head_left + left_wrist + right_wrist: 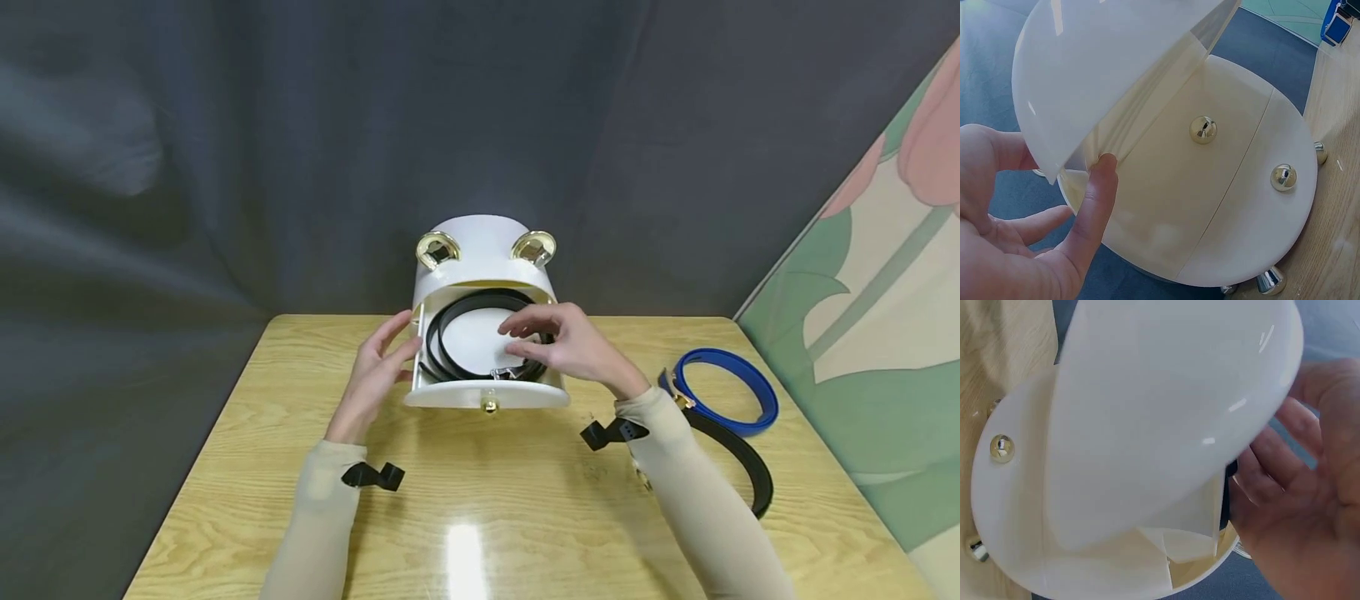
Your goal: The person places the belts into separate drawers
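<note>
Working from a distance, I judge the job at the drawer (450,395) to be partway along: one black belt (487,300) lies coiled inside it, while a blue belt (765,402) and a second black belt (742,456), partly hidden by the right sleeve (697,483), lie outside on the right of the worktop (247,467). The drawer stands pulled out from the near side of the white cabinet (480,258), not yet pushed in.

Within the drawer, the coil circles a stretch of white floor, its silver buckle (507,372) at the near side, just behind the front. The left wrist view shows two gold knobs (1203,129) on flush panels parted by a seam; I cannot tell what is behind them.

I have the left hand (377,367) at the drawer's left wall, its grip loose, fingers spread and clutching nothing. The right hand (566,340) is over the coil's right side, its grip parted between thumb and fingers; I cannot tell whether they touch the belt.
</note>
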A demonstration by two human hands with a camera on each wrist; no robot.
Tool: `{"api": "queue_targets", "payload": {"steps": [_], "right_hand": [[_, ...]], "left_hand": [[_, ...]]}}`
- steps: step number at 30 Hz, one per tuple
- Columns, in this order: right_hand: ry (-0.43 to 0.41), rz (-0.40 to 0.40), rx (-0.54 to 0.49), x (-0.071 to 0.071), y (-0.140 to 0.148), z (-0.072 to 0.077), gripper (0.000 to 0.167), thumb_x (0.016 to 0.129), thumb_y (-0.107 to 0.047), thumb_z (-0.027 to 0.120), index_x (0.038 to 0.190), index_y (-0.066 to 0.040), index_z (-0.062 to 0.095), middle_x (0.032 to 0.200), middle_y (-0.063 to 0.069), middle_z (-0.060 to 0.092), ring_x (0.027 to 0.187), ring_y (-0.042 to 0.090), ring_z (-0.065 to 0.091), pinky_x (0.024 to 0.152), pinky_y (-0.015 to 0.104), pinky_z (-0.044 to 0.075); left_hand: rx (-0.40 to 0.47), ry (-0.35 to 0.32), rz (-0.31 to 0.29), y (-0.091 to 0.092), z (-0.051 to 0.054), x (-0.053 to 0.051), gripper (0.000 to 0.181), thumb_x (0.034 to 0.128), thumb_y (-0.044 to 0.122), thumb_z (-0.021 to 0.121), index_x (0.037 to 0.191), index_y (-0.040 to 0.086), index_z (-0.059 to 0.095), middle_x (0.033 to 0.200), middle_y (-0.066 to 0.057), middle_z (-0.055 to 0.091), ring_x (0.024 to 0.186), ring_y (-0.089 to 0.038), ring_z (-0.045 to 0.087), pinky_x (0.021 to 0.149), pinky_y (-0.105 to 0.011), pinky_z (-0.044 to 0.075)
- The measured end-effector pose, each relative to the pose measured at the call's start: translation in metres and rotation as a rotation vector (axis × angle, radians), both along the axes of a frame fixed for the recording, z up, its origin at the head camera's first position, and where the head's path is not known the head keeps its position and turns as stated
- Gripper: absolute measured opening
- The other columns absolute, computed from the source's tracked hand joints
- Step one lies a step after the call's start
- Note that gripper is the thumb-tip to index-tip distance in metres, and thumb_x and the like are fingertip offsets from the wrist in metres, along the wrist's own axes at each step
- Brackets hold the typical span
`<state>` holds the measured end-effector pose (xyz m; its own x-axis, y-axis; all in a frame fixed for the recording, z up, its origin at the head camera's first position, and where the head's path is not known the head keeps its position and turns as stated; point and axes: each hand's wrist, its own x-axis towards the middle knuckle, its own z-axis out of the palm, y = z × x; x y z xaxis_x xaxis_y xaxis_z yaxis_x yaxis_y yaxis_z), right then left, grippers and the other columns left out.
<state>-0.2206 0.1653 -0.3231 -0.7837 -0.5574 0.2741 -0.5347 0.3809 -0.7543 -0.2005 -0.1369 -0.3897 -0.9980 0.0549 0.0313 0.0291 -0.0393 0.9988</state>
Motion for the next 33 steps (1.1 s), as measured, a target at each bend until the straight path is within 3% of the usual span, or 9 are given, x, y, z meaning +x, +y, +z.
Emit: {"api": "queue_targets", "payload": {"steps": [4, 8, 11, 15, 18, 23, 26, 29, 33], "right_hand": [[0.03, -0.096, -0.047, 0.012, 0.004, -0.004, 0.022, 0.098, -0.014, 0.078, 0.118, -0.007, 0.08, 0.117, 0.009, 0.08, 0.103, 0.02, 0.075, 0.09, 0.029, 0.059], [0.099, -0.163, -0.091, 0.025, 0.003, -0.005, 0.02, 0.099, -0.013, 0.076, 0.117, -0.007, 0.08, 0.115, 0.009, 0.08, 0.096, 0.016, 0.072, 0.081, 0.026, 0.055], [0.169, -0.206, -0.172, 0.033, 0.002, -0.006, 0.018, 0.098, -0.007, 0.075, 0.115, -0.004, 0.079, 0.113, 0.013, 0.08, 0.091, 0.01, 0.07, 0.079, 0.023, 0.053], [0.258, -0.241, -0.328, 0.042, 0.002, -0.008, 0.018, 0.096, 0.005, 0.072, 0.112, 0.0, 0.079, 0.107, 0.016, 0.079, 0.092, 0.003, 0.069, 0.088, 0.019, 0.055], [0.302, -0.283, -0.422, 0.049, 0.003, -0.011, 0.018, 0.093, 0.009, 0.072, 0.108, 0.002, 0.079, 0.102, 0.01, 0.08, 0.09, 0.004, 0.07, 0.086, 0.017, 0.056], [0.34, -0.35, -0.489, 0.059, 0.002, -0.017, 0.016, 0.092, 0.011, 0.073, 0.106, 0.005, 0.079, 0.101, -0.006, 0.079, 0.086, 0.004, 0.071, 0.082, 0.015, 0.057], [0.412, -0.344, -0.509, 0.063, 0.002, -0.023, 0.016, 0.09, 0.014, 0.073, 0.104, 0.008, 0.078, 0.096, -0.004, 0.079, 0.084, 0.002, 0.07, 0.08, 0.014, 0.056], [0.563, -0.305, -0.499, 0.067, 0.001, -0.03, 0.014, 0.087, 0.014, 0.072, 0.099, 0.009, 0.078, 0.084, 0.005, 0.078, 0.075, 0.002, 0.066, 0.072, 0.014, 0.054], [0.735, -0.172, -0.455, 0.073, -0.005, -0.043, 0.01, 0.089, 0.005, 0.071, 0.095, 0.01, 0.077, 0.07, 0.011, 0.074, 0.057, 0.006, 0.06, 0.056, 0.014, 0.05]], "left_hand": [[-0.008, -0.005, -0.007, 0.002, -0.001, 0.0, 0.061, 0.1079, 0.018, 0.062, 0.165, 0.013, 0.041, 0.175, -0.004, 0.033, 0.103, -0.002, 0.068, 0.079, -0.026, 0.062], [-0.005, -0.007, -0.008, 0.003, 0.0, 0.0, 0.061, 0.1077, 0.017, 0.062, 0.165, 0.014, 0.041, 0.175, -0.003, 0.033, 0.103, -0.003, 0.068, 0.079, -0.026, 0.062], [0.0, -0.008, -0.009, 0.004, 0.002, 0.0, 0.061, 0.1076, 0.017, 0.062, 0.164, 0.013, 0.041, 0.175, -0.003, 0.033, 0.102, -0.003, 0.068, 0.077, -0.024, 0.062], [-0.002, -0.01, -0.009, 0.003, 0.004, 0.001, 0.06, 0.1076, 0.016, 0.062, 0.164, 0.013, 0.042, 0.175, -0.004, 0.033, 0.099, -0.001, 0.069, 0.074, -0.022, 0.061], [-0.002, -0.009, -0.005, 0.002, 0.004, 0.001, 0.059, 0.1074, 0.016, 0.062, 0.163, 0.013, 0.043, 0.174, -0.004, 0.034, 0.096, -0.001, 0.07, 0.073, -0.022, 0.061], [-0.001, -0.006, 0.006, 0.0, 0.003, 0.001, 0.059, 0.1069, 0.015, 0.064, 0.162, 0.011, 0.044, 0.173, -0.005, 0.036, 0.094, 0.0, 0.071, 0.072, -0.021, 0.061], [-0.001, -0.006, 0.006, 0.0, 0.003, 0.001, 0.059, 0.1067, 0.015, 0.064, 0.162, 0.011, 0.045, 0.173, -0.005, 0.036, 0.095, 0.0, 0.071, 0.074, -0.022, 0.062], [-0.002, -0.01, 0.006, -0.001, 0.002, 0.0, 0.059, 0.1066, 0.016, 0.065, 0.162, 0.011, 0.045, 0.173, -0.005, 0.037, 0.096, -0.001, 0.071, 0.075, -0.023, 0.062], [0.0, -0.021, 0.011, -0.002, 0.001, 0.001, 0.06, 0.1064, 0.016, 0.065, 0.162, 0.011, 0.045, 0.173, -0.005, 0.037, 0.096, -0.001, 0.071, 0.073, -0.022, 0.062]]}}
